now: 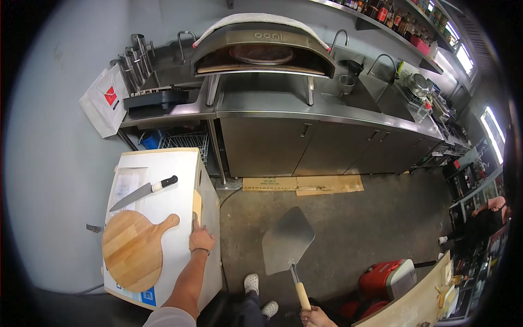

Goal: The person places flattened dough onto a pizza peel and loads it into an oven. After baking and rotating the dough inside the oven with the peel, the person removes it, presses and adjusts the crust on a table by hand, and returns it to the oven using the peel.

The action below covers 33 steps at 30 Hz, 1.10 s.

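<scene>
My left hand (pixel 202 240) is at the right edge of a white cabinet like a small fridge (pixel 177 174), its fingers bent at the yellowish handle (pixel 197 206); the fingertips are partly hidden. On top of this cabinet lie a round wooden board (pixel 133 250) with a short handle and a knife (pixel 143 191) with a black and white handle. Low in the view, my right hand (pixel 316 317) is closed around the wooden grip of a pizza peel (pixel 289 240). The peel's metal blade points forward, above the floor.
A pizza oven (pixel 264 49) stands on the steel counter (pixel 261 103) ahead. Flattened cardboard (pixel 302 184) lies along its base. At right are a red and white cooler (pixel 387 278), a wooden tabletop (pixel 406 300) and another person (pixel 485 220). A white bag (pixel 105 103) hangs at left.
</scene>
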Available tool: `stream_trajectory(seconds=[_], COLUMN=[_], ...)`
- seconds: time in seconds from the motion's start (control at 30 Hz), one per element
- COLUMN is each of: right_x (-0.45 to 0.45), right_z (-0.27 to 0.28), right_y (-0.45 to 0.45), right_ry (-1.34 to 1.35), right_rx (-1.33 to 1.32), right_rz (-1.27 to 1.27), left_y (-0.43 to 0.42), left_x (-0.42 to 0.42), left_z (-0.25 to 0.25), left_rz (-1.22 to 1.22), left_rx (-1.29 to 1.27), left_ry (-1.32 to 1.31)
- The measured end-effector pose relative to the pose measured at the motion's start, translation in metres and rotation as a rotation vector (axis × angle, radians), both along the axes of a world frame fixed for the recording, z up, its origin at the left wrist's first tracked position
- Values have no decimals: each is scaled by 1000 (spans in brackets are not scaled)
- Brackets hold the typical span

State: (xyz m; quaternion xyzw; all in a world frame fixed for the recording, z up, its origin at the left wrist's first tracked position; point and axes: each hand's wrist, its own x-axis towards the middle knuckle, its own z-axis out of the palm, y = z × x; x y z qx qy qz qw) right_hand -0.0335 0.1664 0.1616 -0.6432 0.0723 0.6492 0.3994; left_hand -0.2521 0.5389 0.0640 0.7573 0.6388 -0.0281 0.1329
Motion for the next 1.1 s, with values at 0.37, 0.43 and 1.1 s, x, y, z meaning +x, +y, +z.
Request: stream_trajectory(seconds=[0.37, 0.43, 1.1], right_x=[23, 23, 46], right_z=[-10, 14, -4], right_y=[6, 16, 11], right_ry=[-227, -515, -1107], right_rx=[4, -55, 95], right_rz=[133, 289, 283], left_y=[0, 0, 1], left_x=[-3, -3, -8], left_z=[-5, -7, -21], left_rz=[-8, -15, -32], left_rx=[35, 35, 92], left_ry=[-4, -17, -5])
